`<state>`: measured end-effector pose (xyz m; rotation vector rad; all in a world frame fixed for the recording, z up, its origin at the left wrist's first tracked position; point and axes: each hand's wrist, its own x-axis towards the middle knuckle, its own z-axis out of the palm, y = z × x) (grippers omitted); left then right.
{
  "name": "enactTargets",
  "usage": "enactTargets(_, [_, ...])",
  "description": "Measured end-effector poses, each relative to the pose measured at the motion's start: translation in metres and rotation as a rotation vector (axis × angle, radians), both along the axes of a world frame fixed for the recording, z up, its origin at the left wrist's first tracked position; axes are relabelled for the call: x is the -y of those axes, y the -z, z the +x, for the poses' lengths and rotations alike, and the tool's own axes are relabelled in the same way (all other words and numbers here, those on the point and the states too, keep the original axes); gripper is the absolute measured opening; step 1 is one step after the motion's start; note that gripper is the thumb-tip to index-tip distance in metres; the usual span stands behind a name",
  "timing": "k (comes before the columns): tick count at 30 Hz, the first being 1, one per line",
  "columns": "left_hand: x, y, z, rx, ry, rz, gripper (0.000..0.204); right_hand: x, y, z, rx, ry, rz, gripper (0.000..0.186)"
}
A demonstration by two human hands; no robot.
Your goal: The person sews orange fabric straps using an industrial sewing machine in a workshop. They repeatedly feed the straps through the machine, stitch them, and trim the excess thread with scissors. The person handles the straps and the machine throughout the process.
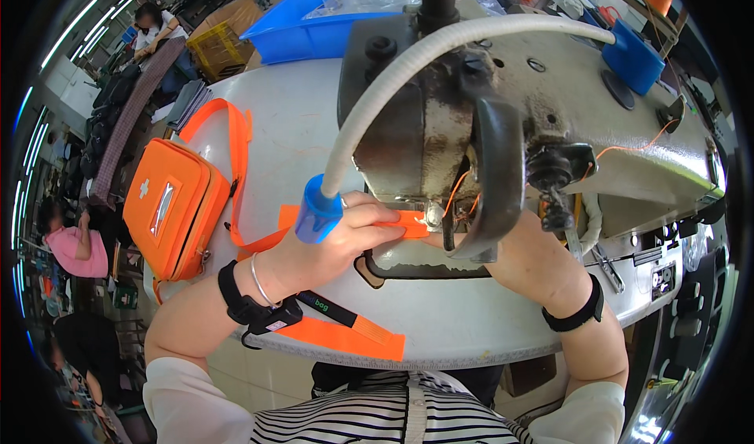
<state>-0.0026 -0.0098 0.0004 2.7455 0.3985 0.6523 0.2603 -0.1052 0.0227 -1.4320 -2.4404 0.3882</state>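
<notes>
My left hand [350, 232] has its fingers together, gripping and pressing an orange strap [411, 226] at the presser foot [433, 218] of a worn sewing machine [620, 138]. A white corrugated hose with a blue end piece [318, 208] passes over that hand. My right hand [521, 249] reaches in behind the machine's dark curved housing, its fingers hidden. Orange thread runs down to the needle area, itself partly hidden. An orange pouch with a white cross [166, 204] and a long strap lies left of my left hand. A flat orange piece with a black band [377, 348] lies near the front edge.
The white table [463, 342] has a curved front edge. A blue bin [287, 40] of plastic bags stands behind, near cardboard boxes [220, 43]. Metal tools [609, 271] lie at the right. Co-workers [78, 244], [157, 36] and another person [86, 350] are at the left.
</notes>
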Motion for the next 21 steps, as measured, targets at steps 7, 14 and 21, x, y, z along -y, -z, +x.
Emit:
enactTargets(7, [-0.001, -0.008, 0.001, -0.056, 0.035, -0.024, 0.027, -0.001, 0.008, 0.001, 0.011, -0.021, 0.095, 0.013])
enactTargets(14, [0.000, -0.013, 0.002, -0.096, 0.042, -0.019, 0.027, -0.001, 0.004, 0.000, -0.055, 0.027, -0.042, 0.015])
enactTargets(21, [0.000, -0.010, 0.001, -0.085, 0.035, -0.033, 0.030, -0.001, 0.009, 0.000, -0.067, 0.042, -0.002, 0.019])
